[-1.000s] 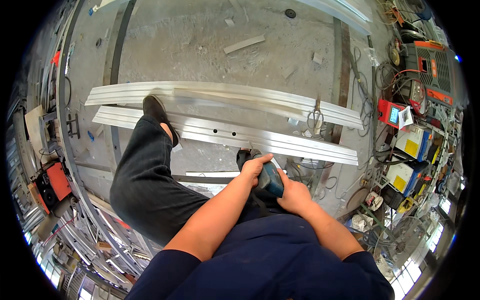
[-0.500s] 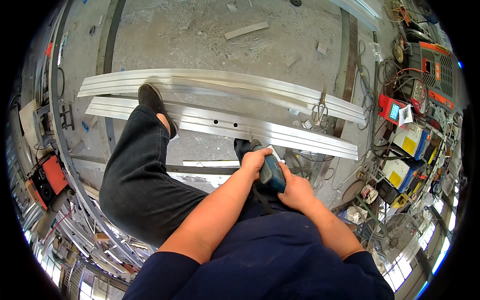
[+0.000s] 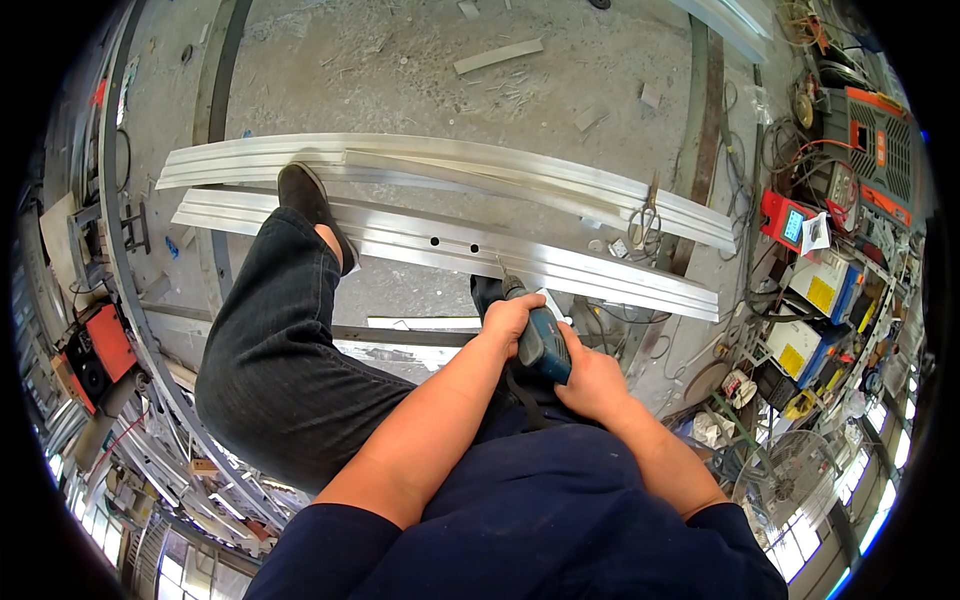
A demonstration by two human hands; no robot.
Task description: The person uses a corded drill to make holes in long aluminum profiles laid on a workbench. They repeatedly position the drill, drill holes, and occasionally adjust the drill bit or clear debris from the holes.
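Note:
Both hands are closed round a dark teal power drill (image 3: pixel 543 345) in front of my body. My left hand (image 3: pixel 509 322) wraps the front of its housing, while my right hand (image 3: pixel 591 381) grips the rear. The thin bit points away from me and its tip meets the near aluminium profile (image 3: pixel 590 275), right of two round dark holes (image 3: pixel 455 244). My dark shoe (image 3: pixel 305 195) rests across the profiles at the left. A second long aluminium profile (image 3: pixel 240 158) lies beyond the near one, with a narrow strip (image 3: pixel 440 176) on top of it.
Scissors (image 3: pixel 647 222) lie across the right end of the far profile. Dark rails (image 3: pixel 700 150) run beneath the profiles at both sides. Offcuts (image 3: pixel 498 56) and metal shavings litter the concrete floor. Cables, an orange-and-grey machine (image 3: pixel 875 150), a red device (image 3: pixel 783 220) and a fan (image 3: pixel 788 480) crowd the right.
The view has shifted slightly. The drill stays in both hands with its bit at the near profile, and little else differs.

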